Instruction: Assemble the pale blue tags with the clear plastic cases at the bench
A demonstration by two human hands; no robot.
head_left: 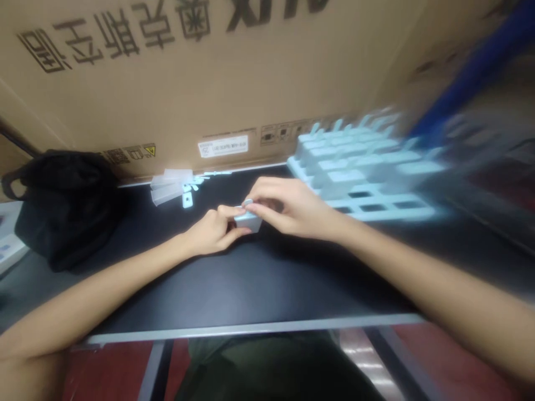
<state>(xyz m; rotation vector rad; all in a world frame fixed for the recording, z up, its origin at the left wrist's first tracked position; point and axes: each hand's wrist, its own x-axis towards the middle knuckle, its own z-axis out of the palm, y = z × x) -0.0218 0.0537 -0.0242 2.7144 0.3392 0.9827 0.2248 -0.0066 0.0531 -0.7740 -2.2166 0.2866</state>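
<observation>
Over the middle of the black tabletop, my left hand (219, 228) is closed around the side of a small pale plastic box (251, 224), thumb below and fingers above. My right hand (288, 203) is closed at the box's top, with thumb and fingers pinching its light-blue tabbed lid (248, 203). Both hands meet at the box, and fingers hide part of it. Beyond my left hand lie several clear plastic boxes (169, 186) and loose light-blue lids (188, 199). To the right, a light-blue rack (376, 208) holds rows of similar boxes (346, 181) with upright tabs.
A large printed cardboard box (209, 83) stands along the table's back. At the left sits a black bag (67, 206), beside a white object (10, 236). A blue post (468, 72) rises behind the rack. The table's grey front edge (259, 328) runs near my lap.
</observation>
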